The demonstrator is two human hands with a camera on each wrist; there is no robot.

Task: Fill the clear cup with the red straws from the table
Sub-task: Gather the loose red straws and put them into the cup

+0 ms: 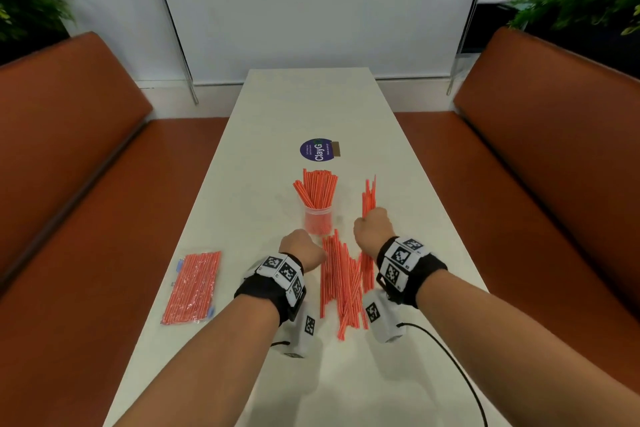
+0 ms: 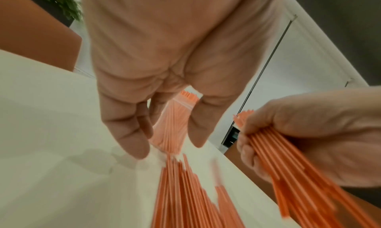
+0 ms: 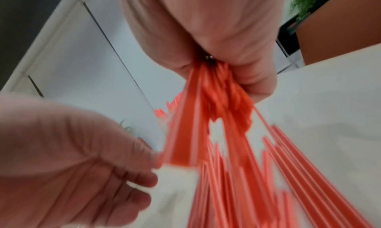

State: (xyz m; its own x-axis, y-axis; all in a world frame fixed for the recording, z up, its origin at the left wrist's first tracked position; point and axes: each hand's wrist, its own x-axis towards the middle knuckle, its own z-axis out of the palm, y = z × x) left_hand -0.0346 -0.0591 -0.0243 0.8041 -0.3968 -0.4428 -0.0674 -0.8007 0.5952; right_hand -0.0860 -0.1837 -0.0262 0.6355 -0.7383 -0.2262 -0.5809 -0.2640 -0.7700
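The clear cup stands mid-table, packed with upright red straws. Just right of it my right hand grips a bundle of red straws, lifted and pointing away from me; in the right wrist view the bundle fans out of the fist. My left hand hovers beside the near side of the cup, at the top of the loose pile of red straws. Its fingers hang relaxed and hold nothing, and the cup shows between them.
A sealed clear bag of red straws lies at the table's left edge. A round purple sticker is stuck to the table beyond the cup. Brown benches flank the narrow table on both sides.
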